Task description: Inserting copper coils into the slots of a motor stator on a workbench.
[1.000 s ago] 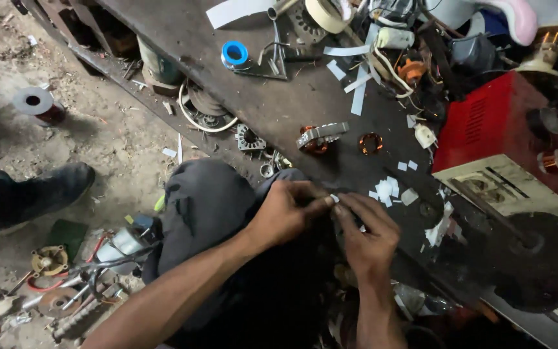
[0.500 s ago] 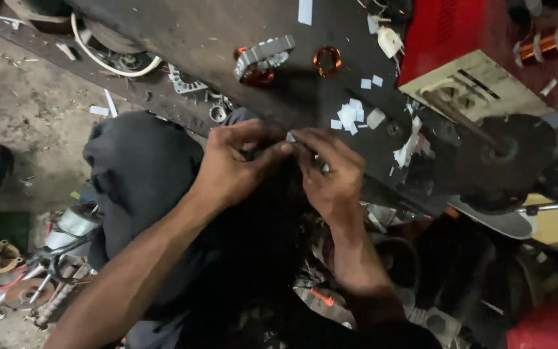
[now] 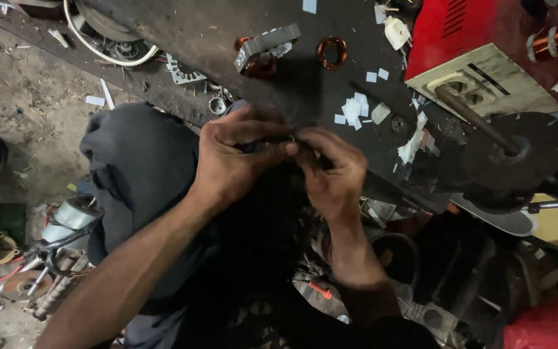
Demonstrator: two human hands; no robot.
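A dark, grimy workbench [image 3: 227, 39] runs across the top of the view from 10 o'clock to 3 o'clock, its front edge passing just above the person's hands. At 2 o'clock a red machine housing [image 3: 479, 32] with a cream faceplate [image 3: 485, 81] stands on it; a dark shaft leads from the faceplate to a black round disc [image 3: 518, 152] at 3 o'clock. The person's dark-trousered knee [image 3: 140, 174] fills the area at 9 o'clock, above the dusty floor [image 3: 20, 103].

At centre the left hand [image 3: 234, 161] and the right hand [image 3: 334, 174] meet at the bench edge, fingertips touching. Both are pinched together on a small dark piece [image 3: 272, 142] held between them; it is too shadowed to tell what it is. The left hand's fingers curl over it from 9 o'clock, the right hand's from 3 o'clock.

On the bench at 12 o'clock lie a grey toothed metal part [image 3: 266, 42] and, just beside it toward 1 o'clock, a copper wire coil [image 3: 332, 52]. White paper scraps [image 3: 356, 110] are scattered near the right hand, toward 1 o'clock. At 8 o'clock on the floor a small silver motor [image 3: 69, 216] lies among loose tools.
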